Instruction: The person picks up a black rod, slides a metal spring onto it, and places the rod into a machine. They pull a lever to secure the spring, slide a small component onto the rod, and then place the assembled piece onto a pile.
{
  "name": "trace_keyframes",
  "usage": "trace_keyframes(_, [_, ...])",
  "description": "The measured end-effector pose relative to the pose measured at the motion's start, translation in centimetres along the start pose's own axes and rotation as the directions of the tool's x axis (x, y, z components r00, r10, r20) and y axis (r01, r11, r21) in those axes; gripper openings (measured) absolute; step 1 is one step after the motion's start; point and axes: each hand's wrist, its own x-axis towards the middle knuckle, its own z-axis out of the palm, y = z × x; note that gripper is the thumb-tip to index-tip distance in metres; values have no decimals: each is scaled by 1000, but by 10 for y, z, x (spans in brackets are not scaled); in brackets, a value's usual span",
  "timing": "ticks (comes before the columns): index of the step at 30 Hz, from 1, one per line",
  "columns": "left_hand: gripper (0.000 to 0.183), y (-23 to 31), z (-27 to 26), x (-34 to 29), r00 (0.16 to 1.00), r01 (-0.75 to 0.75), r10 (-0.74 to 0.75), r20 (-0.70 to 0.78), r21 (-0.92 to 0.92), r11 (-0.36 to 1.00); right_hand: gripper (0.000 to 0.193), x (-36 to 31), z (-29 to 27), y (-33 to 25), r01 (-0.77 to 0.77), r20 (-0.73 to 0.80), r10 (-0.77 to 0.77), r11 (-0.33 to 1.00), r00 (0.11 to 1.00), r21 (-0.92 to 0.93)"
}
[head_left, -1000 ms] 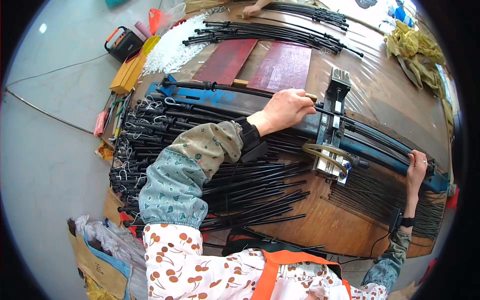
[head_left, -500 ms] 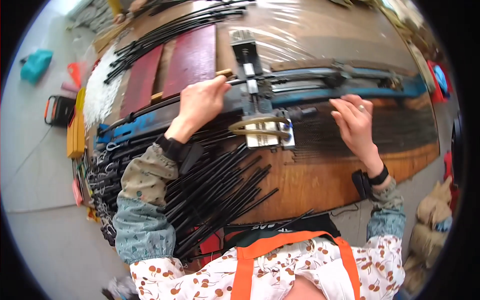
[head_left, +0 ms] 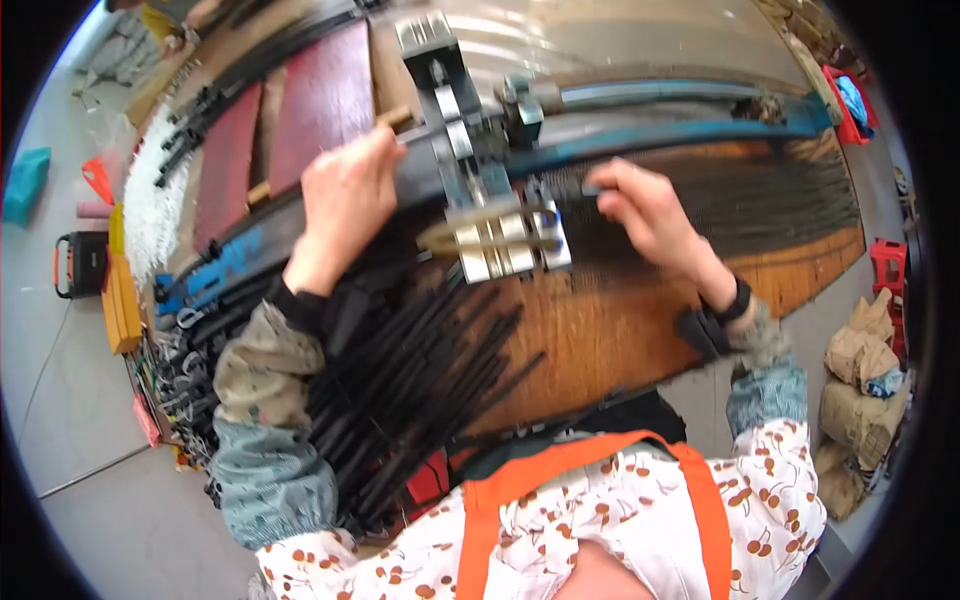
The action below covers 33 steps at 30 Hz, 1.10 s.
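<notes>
My left hand (head_left: 350, 190) is closed, thumb and fingers pressed together on a thin black rod (head_left: 418, 133) left of the metal clamping fixture (head_left: 465, 150). Most of the rod's grip is hidden by the hand. Right of the fixture, my right hand (head_left: 645, 215) has its fingers curled, fingertips at the end of a short black handle (head_left: 568, 188); motion blurs this spot. A looped yellowish tube (head_left: 490, 228) sits on the fixture's near end, over a pale metal block. The fixture straddles a long blue rail (head_left: 660, 140) lying across the table.
Many black rods (head_left: 430, 370) lie in a loose heap at the near left. Dark red boards (head_left: 325, 90) rest beyond my left hand. Thin dark rods (head_left: 770, 200) cover the table's right part. A white pile (head_left: 155, 200) and a yellow box (head_left: 122, 300) line the left edge.
My right hand has moved left, from apart to the black handle's end. My left hand stays closed at the rod. The whole view has shifted, with the fixture now further up and left.
</notes>
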Motion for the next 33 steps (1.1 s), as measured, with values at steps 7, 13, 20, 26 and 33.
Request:
trace_keyframes(7, [9, -48, -1, 7, 913, -300, 367, -177, 315, 900, 29, -31, 14, -21, 76, 97, -42, 922, 994, -380])
trace_keyframes(13, [11, -31, -21, -37, 916, 41, 170, -364, 506, 862, 34, -52, 66, -39, 322, 340, -163, 813, 926, -485])
trace_keyframes(20, [16, 176, -16, -219, 837, 531, -542, 77, 131, 837, 22, -35, 61, -42, 49, 312, 28, 971, 950, -236])
trace_keyframes(26, [10, 198, -1, -213, 825, 549, -541, -161, 2, 836, 24, -19, 65, -44, -331, 543, 198, 931, 816, 157])
trace_keyframes(33, [8, 210, -20, -220, 853, 501, -514, -95, -133, 855, 30, -36, 63, -45, -488, 606, 214, 807, 766, 332])
